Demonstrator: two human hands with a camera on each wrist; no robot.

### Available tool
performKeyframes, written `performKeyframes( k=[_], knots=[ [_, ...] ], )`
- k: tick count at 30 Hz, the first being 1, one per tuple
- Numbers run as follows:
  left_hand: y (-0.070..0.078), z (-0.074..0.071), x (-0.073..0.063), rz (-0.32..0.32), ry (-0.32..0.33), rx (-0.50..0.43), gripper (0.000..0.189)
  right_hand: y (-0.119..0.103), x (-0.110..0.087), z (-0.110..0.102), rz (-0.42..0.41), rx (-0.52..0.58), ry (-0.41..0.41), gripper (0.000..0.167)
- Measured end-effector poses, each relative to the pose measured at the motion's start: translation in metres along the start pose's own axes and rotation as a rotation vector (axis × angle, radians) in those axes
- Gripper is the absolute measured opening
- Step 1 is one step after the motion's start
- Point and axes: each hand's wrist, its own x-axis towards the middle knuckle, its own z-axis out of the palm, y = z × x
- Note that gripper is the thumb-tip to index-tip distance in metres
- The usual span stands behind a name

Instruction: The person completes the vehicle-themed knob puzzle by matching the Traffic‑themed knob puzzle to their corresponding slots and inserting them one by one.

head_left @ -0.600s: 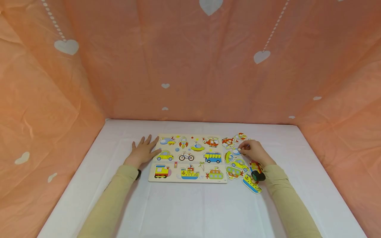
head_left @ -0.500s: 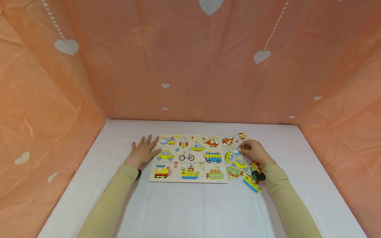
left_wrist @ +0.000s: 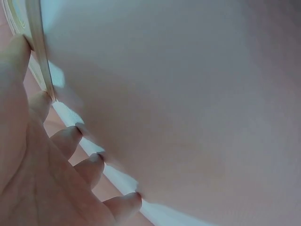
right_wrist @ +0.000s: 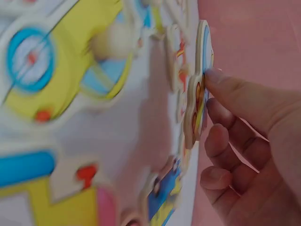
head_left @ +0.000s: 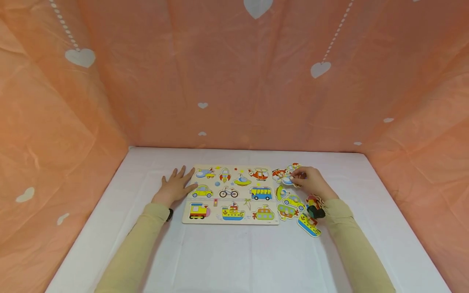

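A wooden puzzle board (head_left: 239, 205) with printed vehicles lies flat on the white table. My left hand (head_left: 173, 190) rests with spread fingers at its left edge; in the left wrist view the thumb and index fingertip (left_wrist: 43, 98) meet the board's side. To the right of the board, my right hand (head_left: 314, 182) pinches the blue airplane puzzle piece (head_left: 287, 180) by its knob. In the right wrist view this airplane piece (right_wrist: 200, 84) stands edge-on at the thumb and fingertip, its other fingers curled loosely behind. It overlaps the red helicopter piece (head_left: 277, 174) in the head view.
Several knobbed pieces lie right of the board: a flying saucer (head_left: 281, 193), a yellow car (head_left: 294, 202), a green submarine (head_left: 287, 211) and a ship (head_left: 308, 225). A patterned orange cloth (head_left: 234, 89) encloses the table's back and sides.
My right hand has moved slightly left and away from me, taking the airplane piece with it toward the helicopter piece. The left hand stays at the board's edge.
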Motion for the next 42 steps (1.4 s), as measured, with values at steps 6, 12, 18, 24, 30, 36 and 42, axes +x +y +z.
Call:
performKeyframes(
  k=[6, 12, 18, 24, 30, 36, 42],
  knots=[
    [-0.003, -0.001, 0.0, 0.001, -0.002, 0.001, 0.073, -0.025, 0.014, 0.007, -0.067, 0.015, 0.009, 0.013],
    [-0.004, -0.003, 0.0, -0.014, -0.02, -0.01, 0.074, -0.043, 0.034, 0.022, -0.152, 0.014, 0.02, 0.01],
    [-0.003, -0.003, -0.001, -0.023, -0.031, -0.01, 0.074, -0.066, 0.046, 0.037, -0.17, 0.035, -0.01, 0.009],
    [-0.004, -0.001, 0.001, -0.018, -0.027, -0.018, 0.075, -0.082, 0.058, 0.054, -0.179, 0.031, -0.039, 0.009],
    [-0.005, 0.0, 0.003, -0.018, -0.023, -0.017, 0.075, -0.095, 0.068, 0.073, -0.215, 0.075, -0.06, 0.009],
    [-0.005, 0.0, 0.003, -0.013, -0.019, -0.016, 0.076, -0.106, 0.075, 0.092, -0.191, 0.077, -0.086, 0.009],
    [-0.004, 0.001, 0.002, -0.019, -0.027, -0.01, 0.076, -0.114, 0.079, 0.109, -0.213, 0.09, -0.112, 0.009]
  ],
)
